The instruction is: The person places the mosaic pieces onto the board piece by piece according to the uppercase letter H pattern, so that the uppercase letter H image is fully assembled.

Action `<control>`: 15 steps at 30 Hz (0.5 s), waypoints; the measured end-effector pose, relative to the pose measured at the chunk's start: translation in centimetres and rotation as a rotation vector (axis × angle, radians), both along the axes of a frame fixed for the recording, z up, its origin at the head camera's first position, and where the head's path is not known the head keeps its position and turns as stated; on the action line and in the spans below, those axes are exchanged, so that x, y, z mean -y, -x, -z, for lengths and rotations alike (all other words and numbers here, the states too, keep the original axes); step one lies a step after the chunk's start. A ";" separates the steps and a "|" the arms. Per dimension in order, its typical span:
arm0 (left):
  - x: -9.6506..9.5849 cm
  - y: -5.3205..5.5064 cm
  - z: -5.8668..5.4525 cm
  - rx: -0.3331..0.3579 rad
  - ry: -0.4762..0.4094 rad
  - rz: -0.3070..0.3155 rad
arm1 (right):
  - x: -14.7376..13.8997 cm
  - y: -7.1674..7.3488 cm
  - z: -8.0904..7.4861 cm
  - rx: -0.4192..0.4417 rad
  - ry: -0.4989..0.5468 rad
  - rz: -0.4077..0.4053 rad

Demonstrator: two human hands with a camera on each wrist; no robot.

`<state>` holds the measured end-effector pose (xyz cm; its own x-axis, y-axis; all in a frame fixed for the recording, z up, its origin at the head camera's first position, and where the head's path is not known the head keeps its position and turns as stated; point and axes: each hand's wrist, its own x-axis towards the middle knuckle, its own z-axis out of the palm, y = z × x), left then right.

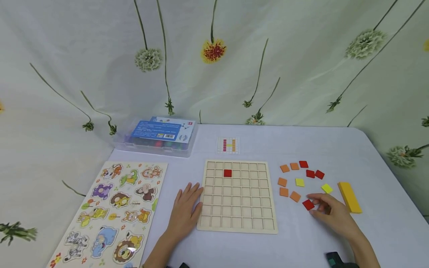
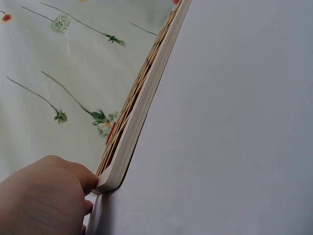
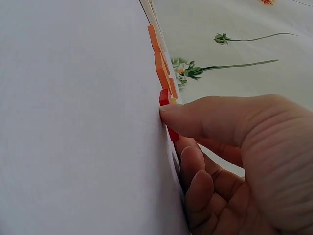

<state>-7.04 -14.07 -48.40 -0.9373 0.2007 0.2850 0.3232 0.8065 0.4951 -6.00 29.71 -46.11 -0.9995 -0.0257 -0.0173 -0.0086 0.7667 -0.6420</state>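
Note:
On the white table, a wooden grid board (image 1: pixel 240 195) holds one red square tile (image 1: pixel 227 173) in its top row of cells, left of the middle. My left hand (image 1: pixel 185 213) lies with fingers extended along the board's left edge, its thumb by the rim (image 2: pixel 110 182). To the right of the board, my right hand (image 1: pixel 331 215) pinches another red tile (image 1: pixel 308 204) between thumb and fingers, low over the table. In the right wrist view, the thumb overlaps that tile (image 3: pixel 165 96). Several orange tiles (image 1: pixel 283 192), two yellow tiles (image 1: pixel 299 182) and three more red tiles (image 1: pixel 310 174) lie scattered nearby.
A yellow bar (image 1: pixel 350 197) lies right of the tiles. Behind the board is a small pattern card (image 1: pixel 228 145). An animal puzzle board (image 1: pixel 135 206) covers the left side, with a clear plastic box (image 1: pixel 161 145) behind it. A flowered cloth (image 1: pixel 234 85) hangs along the back.

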 end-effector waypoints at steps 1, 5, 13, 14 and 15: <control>0.0 0.0 0.0 -0.001 0.000 0.000 | 0.0 0.0 0.0 -0.002 -0.002 -0.002; 0.0 0.1 0.0 -0.004 0.001 0.000 | 0.0 0.1 -0.1 -0.012 -0.001 -0.010; 0.1 0.1 0.3 -0.015 0.012 -0.006 | -0.1 0.1 0.2 -0.025 -0.006 -0.009; 0.1 0.1 0.4 -0.019 0.012 -0.006 | -0.1 0.1 0.2 -0.024 -0.009 -0.008; 0.1 0.1 0.4 -0.021 0.011 -0.006 | -0.2 0.1 0.2 -0.028 -0.010 -0.005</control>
